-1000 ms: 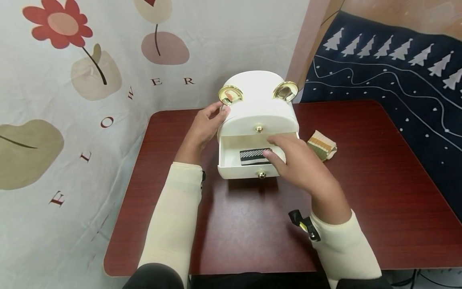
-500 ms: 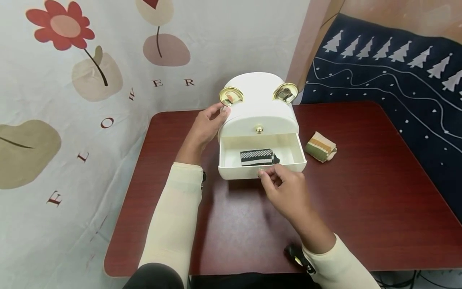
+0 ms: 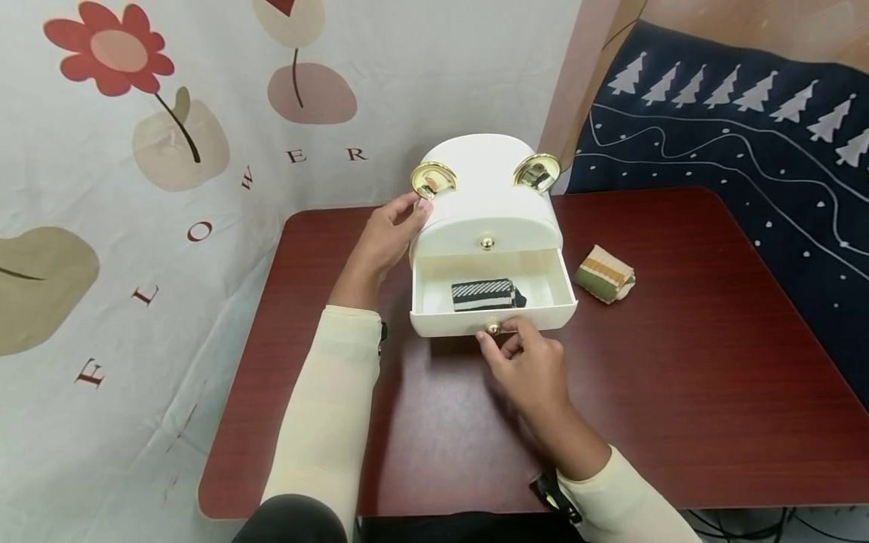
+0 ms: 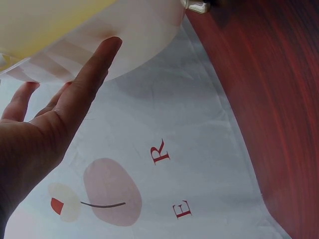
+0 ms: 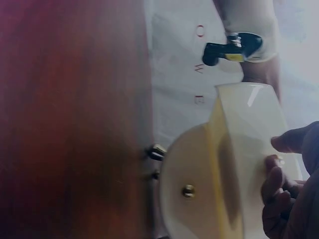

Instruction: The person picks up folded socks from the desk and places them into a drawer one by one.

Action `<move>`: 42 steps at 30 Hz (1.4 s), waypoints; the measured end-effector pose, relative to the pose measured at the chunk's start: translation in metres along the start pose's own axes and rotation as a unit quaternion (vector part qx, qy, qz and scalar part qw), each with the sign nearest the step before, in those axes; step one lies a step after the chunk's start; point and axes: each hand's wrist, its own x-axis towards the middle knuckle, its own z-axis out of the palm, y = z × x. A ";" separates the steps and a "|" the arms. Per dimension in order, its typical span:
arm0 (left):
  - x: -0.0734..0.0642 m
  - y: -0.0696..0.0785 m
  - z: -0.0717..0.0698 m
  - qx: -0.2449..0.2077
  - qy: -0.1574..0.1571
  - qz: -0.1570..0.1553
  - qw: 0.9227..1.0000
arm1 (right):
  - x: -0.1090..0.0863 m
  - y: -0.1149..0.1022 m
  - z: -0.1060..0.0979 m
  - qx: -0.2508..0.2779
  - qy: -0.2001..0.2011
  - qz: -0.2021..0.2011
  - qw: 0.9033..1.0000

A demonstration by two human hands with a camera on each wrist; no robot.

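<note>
Gold knob [image 3: 493, 329] at six o'clock sits pinched by the right hand [image 3: 532, 371] — while the left hand [image 3: 385, 237], straight-fingered at ten o'clock, presumably steadies the cabinet [image 3: 475, 158].

I have the box [image 3: 485, 202] on the counter [image 3: 699, 362] at the frame's upper centre, a hanging sheet [image 3: 224, 90] behind it, one cloth [image 3: 483, 295] in its jutting lower drawer [image 3: 448, 324], and another cloth [image 3: 604, 275] on the counter right of that drawer.
</note>
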 end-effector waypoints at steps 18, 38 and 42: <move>-0.002 -0.001 -0.006 -0.016 -0.001 0.002 1.000 | 0.004 0.001 0.029 0.127 0.051 0.070 0.988; -0.001 -0.001 -0.002 -0.023 -0.015 -0.006 1.000 | 0.051 0.012 0.041 0.083 -0.014 0.138 0.987; 0.000 -0.001 -0.002 -0.028 -0.019 -0.001 0.999 | 0.059 0.014 0.045 0.084 -0.020 0.143 0.986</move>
